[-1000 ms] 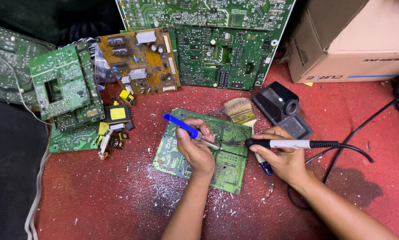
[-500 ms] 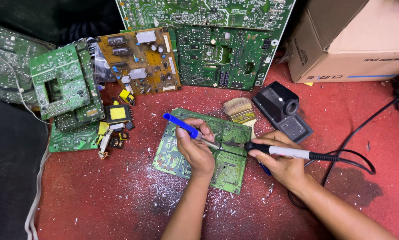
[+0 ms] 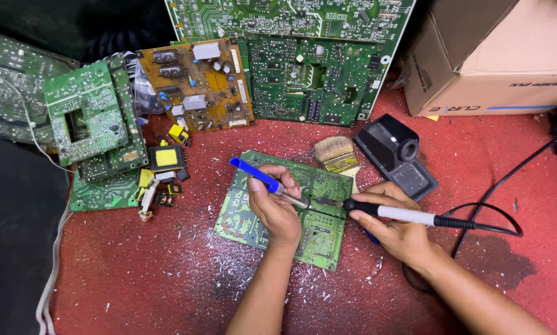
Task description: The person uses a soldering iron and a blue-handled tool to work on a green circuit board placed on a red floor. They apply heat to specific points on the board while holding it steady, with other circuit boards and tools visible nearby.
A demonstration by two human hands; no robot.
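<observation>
I look down on a red work surface [image 3: 136,285] dusted with white flecks. At the far left lies a pile of green circuit boards [image 3: 89,124], with loose yellow transformers [image 3: 165,158] just beside it on the right. Beyond those, an orange-brown board [image 3: 198,84] leans next to a large green board [image 3: 312,77]. In the middle, near me, a green circuit board [image 3: 247,214] lies flat. My left hand [image 3: 275,208] rests on it, fingers curled around a blue-handled tool [image 3: 260,177] whose metal tip points right. My right hand [image 3: 396,226] grips a soldering iron [image 3: 409,216], its tip meeting the other tool over the board. Beyond them lie a brush [image 3: 334,154] and a black iron stand [image 3: 395,155]. A cardboard box [image 3: 495,56] sits far right.
</observation>
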